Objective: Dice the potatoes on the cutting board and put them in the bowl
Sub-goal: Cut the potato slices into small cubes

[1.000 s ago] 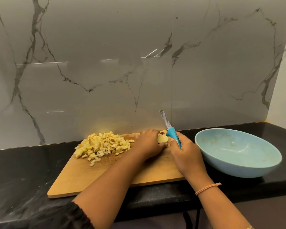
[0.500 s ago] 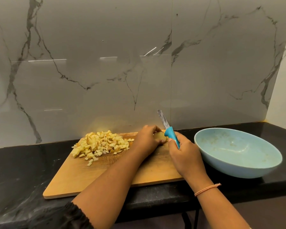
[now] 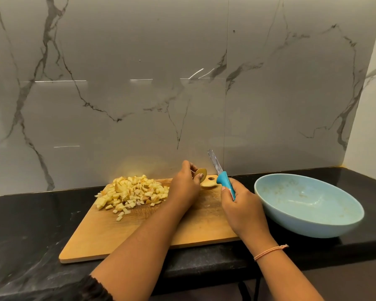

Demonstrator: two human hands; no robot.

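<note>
Potato slice (image 3: 201,172) pinched in left hand (image 3: 185,187) | right hand (image 3: 242,207) fisted round knife (image 3: 223,178), blade angled up

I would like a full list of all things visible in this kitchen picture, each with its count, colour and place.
cutting board: one, light wood, on the counter, centre
diced potato: one pile, pale yellow, far left of the board
potato slice: one, yellow-brown, above the board's far edge
potato piece: one, pale, on the board near its hole
knife: one, blue handle, blade pointing up
bowl: one, light blue, right of the board, no potato inside
counter: one, black
wall: grey marble, behind
bracelet: one, orange, right wrist
left hand: fingers pinch the slice
right hand: grips the knife
</note>
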